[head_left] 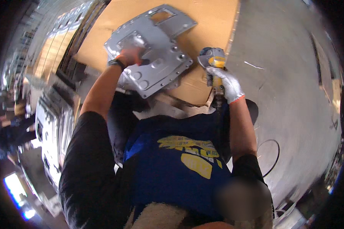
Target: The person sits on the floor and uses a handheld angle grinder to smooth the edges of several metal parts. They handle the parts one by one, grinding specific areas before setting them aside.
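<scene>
A grey stamped metal panel (156, 45) lies tilted on brown cardboard (214, 23), with holes along its rim and a rectangular cutout at its far end. My left hand (130, 58), in an orange-red glove, is over the left part of the panel; motion blur smears its fingers. In a white glove, my right hand (228, 84) grips a yellow and grey angle grinder (217, 61) to the right of the panel. The grinder's disc end points away from me, apart from the panel. A dark cord leaves its near end toward my lap.
Several similar metal panels (49, 133) stand stacked at the left. Grey concrete floor (294, 95) stretches to the right, where a black cable (278, 152) curves beside my right arm. Long pale boards (59, 42) lie at the far left.
</scene>
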Available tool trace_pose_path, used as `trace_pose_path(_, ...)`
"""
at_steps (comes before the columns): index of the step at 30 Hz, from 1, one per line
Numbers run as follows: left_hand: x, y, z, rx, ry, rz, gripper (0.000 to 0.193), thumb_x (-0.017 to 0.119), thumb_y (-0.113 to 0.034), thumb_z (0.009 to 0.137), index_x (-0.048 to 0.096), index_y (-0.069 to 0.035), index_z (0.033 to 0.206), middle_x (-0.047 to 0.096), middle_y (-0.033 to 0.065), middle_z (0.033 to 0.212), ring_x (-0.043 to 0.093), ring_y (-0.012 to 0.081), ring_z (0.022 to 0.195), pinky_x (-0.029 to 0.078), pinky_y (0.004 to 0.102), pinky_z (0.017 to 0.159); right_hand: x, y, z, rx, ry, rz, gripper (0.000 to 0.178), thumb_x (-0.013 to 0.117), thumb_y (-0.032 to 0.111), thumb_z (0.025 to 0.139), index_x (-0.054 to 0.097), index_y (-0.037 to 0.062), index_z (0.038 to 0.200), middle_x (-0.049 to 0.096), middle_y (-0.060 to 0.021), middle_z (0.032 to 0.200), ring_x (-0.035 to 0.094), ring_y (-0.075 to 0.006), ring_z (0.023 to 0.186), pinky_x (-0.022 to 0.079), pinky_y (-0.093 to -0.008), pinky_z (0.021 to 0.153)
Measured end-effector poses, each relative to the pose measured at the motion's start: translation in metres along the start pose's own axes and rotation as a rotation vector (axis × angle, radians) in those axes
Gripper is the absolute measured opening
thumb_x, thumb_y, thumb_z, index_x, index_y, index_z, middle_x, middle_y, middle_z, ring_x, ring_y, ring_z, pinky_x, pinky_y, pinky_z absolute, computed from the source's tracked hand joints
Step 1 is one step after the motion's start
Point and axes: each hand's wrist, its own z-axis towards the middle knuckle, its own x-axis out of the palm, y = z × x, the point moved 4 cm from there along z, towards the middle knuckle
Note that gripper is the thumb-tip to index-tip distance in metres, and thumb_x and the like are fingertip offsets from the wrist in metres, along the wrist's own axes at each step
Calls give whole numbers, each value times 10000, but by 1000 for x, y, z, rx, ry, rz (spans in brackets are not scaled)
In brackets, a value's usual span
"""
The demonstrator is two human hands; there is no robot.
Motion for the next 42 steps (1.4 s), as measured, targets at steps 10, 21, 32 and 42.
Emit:
trace_pose_path(10, 8, -53, -61, -142, -568, 163, 519, 723, -335, 722, 593, -103, 1168, 674, 138, 1049, 607, 367, 1020, 491, 460, 851, 34, 22, 17, 81, 62, -171, 312, 772, 283, 799, 629, 62, 966, 613, -21, 719, 574, -108, 569, 446, -255, 507)
trace_pose_path(21, 55, -194, -65, 494, -301, -1258, 417, 607, -237, 941, 555, -20, 1294, 609, 121, 1273, 591, 217, 1133, 462, 344, 995, 90, 19, 33, 56, 258, -98, 395, 824, 143, 743, 625, 10, 1057, 658, -38, 850, 605, -95, 751, 505, -275, 675)
trace_pose_path(32, 80, -191, -67, 222, -216, -1330, 487, 640, -232, 914, 497, -16, 1325, 607, 150, 1203, 629, 234, 1038, 531, 349, 882, 111, 3, 54, 17, 363, -520, 432, 804, 270, 779, 648, 10, 1087, 687, -75, 867, 598, -118, 780, 497, -317, 719)
trace_pose_path(42, 95, -199, -67, -58, -320, -1726, 468, 653, -266, 893, 519, -43, 1282, 627, 100, 1117, 633, 228, 988, 511, 348, 856, 133, 2, 58, 27, 448, -434, 381, 803, 125, 768, 648, -2, 1092, 676, -35, 936, 606, -114, 821, 508, -290, 768)
